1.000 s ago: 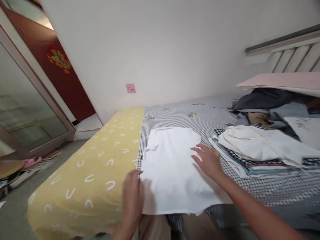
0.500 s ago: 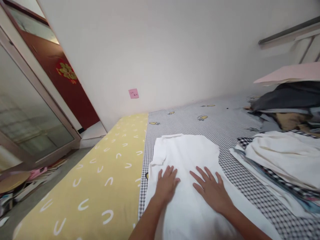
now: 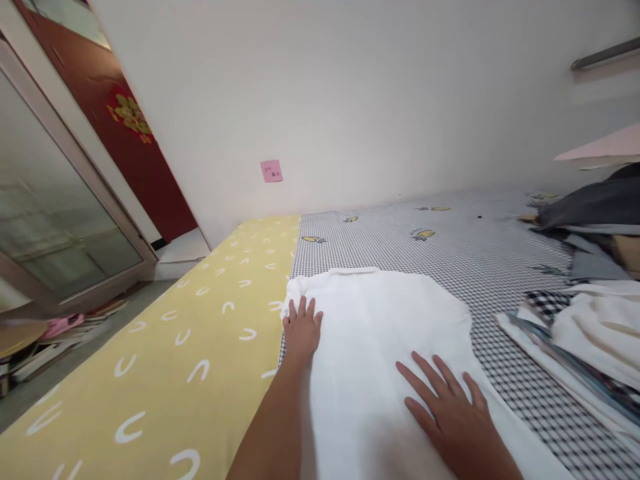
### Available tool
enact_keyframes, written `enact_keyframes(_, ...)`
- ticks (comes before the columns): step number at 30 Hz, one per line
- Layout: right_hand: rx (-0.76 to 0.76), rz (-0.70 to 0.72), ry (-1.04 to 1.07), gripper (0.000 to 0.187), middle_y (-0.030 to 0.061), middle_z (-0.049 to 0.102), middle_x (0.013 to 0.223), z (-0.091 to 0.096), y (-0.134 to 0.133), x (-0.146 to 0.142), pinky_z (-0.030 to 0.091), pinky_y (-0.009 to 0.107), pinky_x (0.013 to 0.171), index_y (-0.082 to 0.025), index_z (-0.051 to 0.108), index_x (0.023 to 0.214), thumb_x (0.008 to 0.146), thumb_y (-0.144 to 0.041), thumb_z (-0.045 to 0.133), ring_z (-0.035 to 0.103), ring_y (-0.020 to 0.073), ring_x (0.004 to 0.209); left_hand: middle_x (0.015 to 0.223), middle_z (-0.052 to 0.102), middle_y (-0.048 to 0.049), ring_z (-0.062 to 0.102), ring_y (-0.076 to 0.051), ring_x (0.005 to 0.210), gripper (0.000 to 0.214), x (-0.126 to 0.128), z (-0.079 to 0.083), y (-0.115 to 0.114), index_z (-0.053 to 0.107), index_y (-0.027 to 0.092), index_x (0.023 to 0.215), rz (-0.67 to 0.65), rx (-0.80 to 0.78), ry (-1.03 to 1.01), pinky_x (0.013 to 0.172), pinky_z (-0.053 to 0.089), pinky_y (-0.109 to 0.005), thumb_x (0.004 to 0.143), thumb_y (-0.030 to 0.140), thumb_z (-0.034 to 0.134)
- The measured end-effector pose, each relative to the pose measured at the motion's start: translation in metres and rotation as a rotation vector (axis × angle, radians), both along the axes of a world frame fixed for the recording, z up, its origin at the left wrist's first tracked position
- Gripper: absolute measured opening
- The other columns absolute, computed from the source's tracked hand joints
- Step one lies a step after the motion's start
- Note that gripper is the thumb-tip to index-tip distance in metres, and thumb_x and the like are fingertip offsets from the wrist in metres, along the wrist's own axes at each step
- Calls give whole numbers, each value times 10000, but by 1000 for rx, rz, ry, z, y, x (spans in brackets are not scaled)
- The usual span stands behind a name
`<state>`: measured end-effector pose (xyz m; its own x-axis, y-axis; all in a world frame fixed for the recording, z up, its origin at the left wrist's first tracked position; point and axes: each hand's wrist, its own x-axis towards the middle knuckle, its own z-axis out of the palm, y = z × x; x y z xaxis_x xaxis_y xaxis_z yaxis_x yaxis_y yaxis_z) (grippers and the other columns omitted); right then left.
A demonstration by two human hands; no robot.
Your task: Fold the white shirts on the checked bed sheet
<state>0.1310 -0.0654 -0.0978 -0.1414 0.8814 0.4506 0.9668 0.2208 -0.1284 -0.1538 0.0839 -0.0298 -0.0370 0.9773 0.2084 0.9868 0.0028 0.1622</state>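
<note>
- Two hands lie flat, fingers spread, gripping nothing: the left hand point(image 3: 301, 328) presses the left edge of the white shirt point(image 3: 385, 333); the right hand point(image 3: 447, 408) rests palm-down on its near right part.
- Half a second ago both palms sat side by side at mid-shirt; the left has since slid out toward the far left corner, the right back toward the body. Judged from this, the cloth is being smoothed flat.
- The shirt lies spread on the checked sheet point(image 3: 465, 260), its left edge at the seam with the yellow sheet point(image 3: 200, 333).
- A clothes pile point(image 3: 590, 333) lies to the right, apart from the shirt.
- Behind: a white wall point(image 3: 350, 87) with a pink note point(image 3: 271, 171); at left, a red door point(image 3: 125, 127) and a glass panel point(image 3: 50, 220).
</note>
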Motion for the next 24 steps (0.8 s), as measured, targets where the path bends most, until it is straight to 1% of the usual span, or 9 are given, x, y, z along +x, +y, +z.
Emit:
enact_keyframes(4, -86, -19, 8, 492, -59, 449, 1555, 8, -1, -3, 240, 694, 1130, -497, 425, 1464, 978, -519, 352, 350, 344, 1455, 1649, 282, -30, 133, -383, 1532, 576, 1, 0, 3, 347, 255, 1544, 27, -4, 10, 1161, 304, -599, 1007, 452, 272)
enact_keyframes(6, -142, -34, 14, 490, -55, 433, 1567, 15, -1, -6, 217, 686, 1145, -481, 439, 1462, 985, -518, 338, 322, 338, 1471, 1650, 275, -44, 136, -383, 1532, 579, -1, 0, -4, 341, 242, 1546, 9, -23, 10, 1159, 308, -600, 1007, 441, 273)
enact_keyframes(8, -198, -44, 14, 492, -55, 417, 1578, 23, -2, -8, 196, 678, 1159, -472, 441, 1464, 988, -522, 328, 302, 331, 1482, 1651, 272, -48, 159, -368, 1531, 573, -6, 0, -17, 345, 246, 1545, -25, -46, 8, 1169, 301, -590, 1007, 433, 280)
enact_keyframes(12, -282, -69, 1, 501, -53, 373, 1604, 34, -4, -11, 172, 649, 1184, -459, 428, 1477, 992, -534, 324, 259, 314, 1502, 1642, 299, 11, 197, -270, 1535, 515, -24, 0, -60, 412, 314, 1508, -120, -83, 2, 1232, 220, -496, 1009, 406, 324)
enact_keyframes(15, -307, -87, -24, 503, -56, 346, 1618, 38, -6, -13, 162, 630, 1195, -454, 408, 1489, 999, -526, 320, 241, 305, 1510, 1618, 354, 37, 238, -208, 1524, 476, -43, 1, -97, 460, 351, 1470, -136, -103, -15, 1243, 196, -455, 1007, 374, 351)
enact_keyframes(17, -312, -95, -44, 501, -57, 336, 1623, 39, -7, -14, 168, 623, 1195, -454, 396, 1495, 1004, -517, 320, 236, 301, 1511, 1609, 376, 23, 278, -200, 1509, 469, -57, 3, -122, 475, 344, 1458, -101, -105, -39, 1236, 216, -454, 1006, 367, 354)
enact_keyframes(20, -314, -124, -81, 502, -49, 329, 1626, 43, -9, -20, 166, 629, 1190, -445, 391, 1499, 1004, -509, 345, 241, 305, 1509, 1603, 392, -41, 311, -227, 1496, 480, -72, 4, -157, 485, 282, 1457, -1, -88, -82, 1226, 234, -477, 1007, 348, 334)
enact_keyframes(22, -319, -163, -112, 501, -35, 338, 1624, 48, -11, -26, 147, 641, 1187, -426, 397, 1501, 1006, -490, 355, 251, 315, 1504, 1599, 394, -80, 306, -257, 1498, 495, -75, 3, -178, 481, 243, 1463, 73, -79, -108, 1222, 230, -508, 1010, 343, 308)
enact_keyframes(24, -352, -207, -110, 495, -24, 337, 1626, 55, -15, -33, 154, 651, 1177, -412, 396, 1505, 1016, -458, 335, 255, 323, 1501, 1602, 385, -88, 286, -277, 1505, 511, -74, 1, -197, 468, 234, 1473, 131, -81, -129, 1220, 223, -536, 1018, 367, 276)
